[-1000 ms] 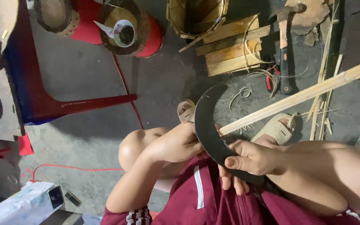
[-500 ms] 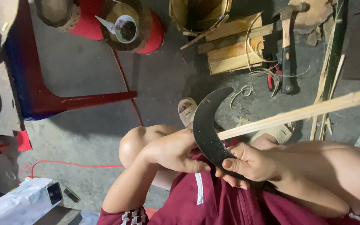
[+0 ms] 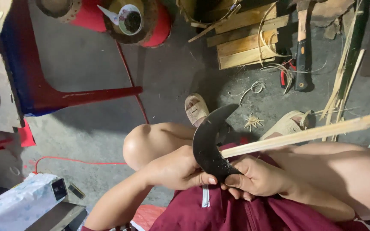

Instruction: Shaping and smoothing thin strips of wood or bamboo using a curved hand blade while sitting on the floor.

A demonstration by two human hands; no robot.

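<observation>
Gripping one curved dark blade [image 3: 208, 145], left hand [image 3: 174, 169] and right hand [image 3: 258, 177] closed, one bamboo strip [image 3: 305, 134] across it, two sandals.

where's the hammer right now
In the head view the hammer lies on the floor at upper right, between the wooden slats and the bamboo strips, its dark grip beside the red pliers.

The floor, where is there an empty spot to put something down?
Bare grey floor lies between the red chair leg and the red stools. It is crowded at upper right: wooden planks, hammer, bamboo strips.
</observation>
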